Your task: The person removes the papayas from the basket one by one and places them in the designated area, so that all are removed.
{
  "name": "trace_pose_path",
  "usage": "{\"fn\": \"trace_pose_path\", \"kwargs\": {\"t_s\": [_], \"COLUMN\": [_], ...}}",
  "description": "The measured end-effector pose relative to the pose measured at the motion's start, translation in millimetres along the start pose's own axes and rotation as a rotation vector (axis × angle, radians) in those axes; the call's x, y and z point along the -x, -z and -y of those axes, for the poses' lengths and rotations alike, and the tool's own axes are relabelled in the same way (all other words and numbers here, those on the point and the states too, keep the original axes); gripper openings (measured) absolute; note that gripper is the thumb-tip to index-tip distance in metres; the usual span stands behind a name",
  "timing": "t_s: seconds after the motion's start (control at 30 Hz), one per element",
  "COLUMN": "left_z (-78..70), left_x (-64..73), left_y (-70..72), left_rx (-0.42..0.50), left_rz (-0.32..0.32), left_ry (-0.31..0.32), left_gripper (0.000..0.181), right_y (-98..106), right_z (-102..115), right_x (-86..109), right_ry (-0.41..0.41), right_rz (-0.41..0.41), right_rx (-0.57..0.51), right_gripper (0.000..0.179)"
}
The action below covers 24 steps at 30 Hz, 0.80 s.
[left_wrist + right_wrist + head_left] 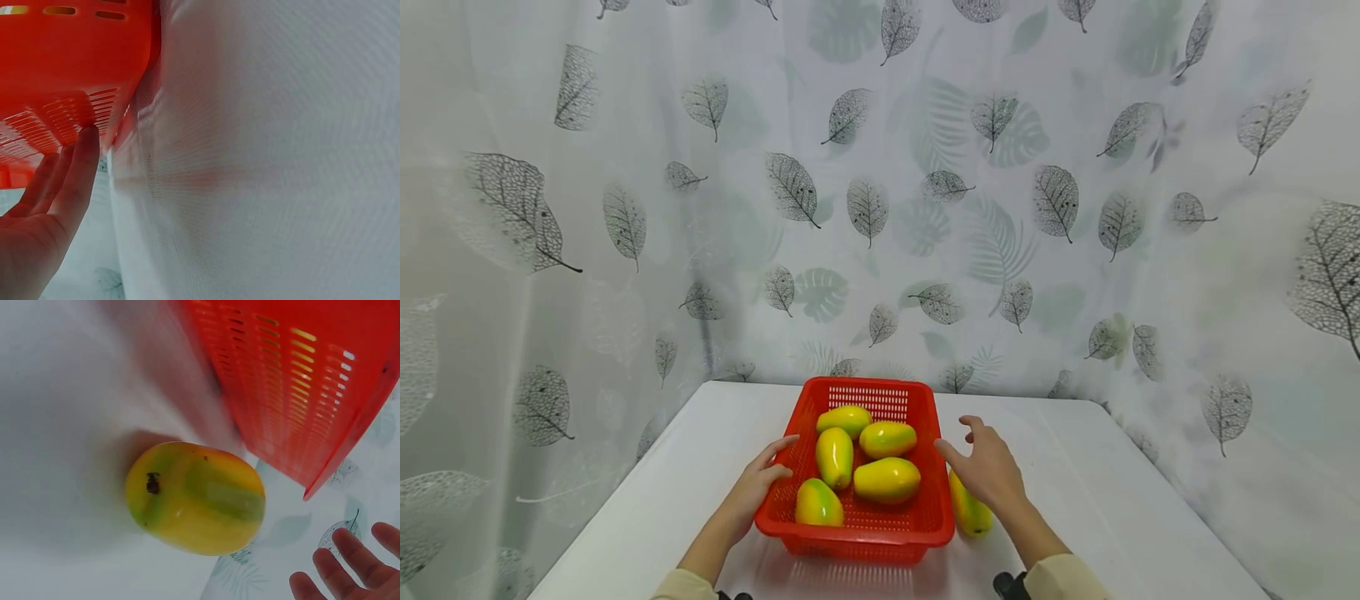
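Observation:
A red plastic basket point(850, 533) with slotted walls holds several yellow-green mangoes point(886, 481). My left hand point(750, 492) is at the basket's left side, fingers extended; in the left wrist view its fingertips point(89, 139) appear to touch the slotted outer wall. Just right of the basket, my right hand point(992, 469) is held with fingers spread and holds nothing. Below it another mango point(972, 508) lies on the table beside the basket, partly hidden by the hand. That same mango point(197, 499) shows whole in the right wrist view, apart from the fingers point(356, 556).
The basket stands on a white-covered table point(1075, 467). A pale curtain point(880, 208) printed with grey leaves hangs behind the table and along both sides.

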State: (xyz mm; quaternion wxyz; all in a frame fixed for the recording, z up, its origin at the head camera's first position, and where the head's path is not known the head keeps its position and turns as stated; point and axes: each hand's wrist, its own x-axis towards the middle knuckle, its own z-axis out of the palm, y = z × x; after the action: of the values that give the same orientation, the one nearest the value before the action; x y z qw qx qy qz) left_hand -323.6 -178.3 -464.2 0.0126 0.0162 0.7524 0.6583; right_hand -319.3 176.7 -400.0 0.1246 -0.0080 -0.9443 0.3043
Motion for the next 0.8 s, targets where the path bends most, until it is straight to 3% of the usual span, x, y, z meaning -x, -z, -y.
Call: {"fn": "trace_pose_path", "kwargs": {"t_s": [0.33,0.5,0.8], "left_z": [0.0,-1.3,-1.9], "left_x": [-0.3,0.2,1.9], "left_y": [0.9,-0.5,-1.2], "left_rx": [0.017,0.009,0.019], "left_rz": [-0.008,-0.003,0.002], "left_ry": [-0.003,-0.010,-0.006], "left_gripper": [0.060,0.060,0.060], "right_y": [-10.5,-17.5,-30.3], "right_z": [22.8,31.2,40.9], "right_x": [-2.8,-4.3,-2.0], "right_ry": [0.173,0.298,0.406], "right_rz": [0.032,0.129,0.266], "right_rx": [-0.056,-0.095,-0.106], "right_gripper": [0.069,0.068,0.072]}}
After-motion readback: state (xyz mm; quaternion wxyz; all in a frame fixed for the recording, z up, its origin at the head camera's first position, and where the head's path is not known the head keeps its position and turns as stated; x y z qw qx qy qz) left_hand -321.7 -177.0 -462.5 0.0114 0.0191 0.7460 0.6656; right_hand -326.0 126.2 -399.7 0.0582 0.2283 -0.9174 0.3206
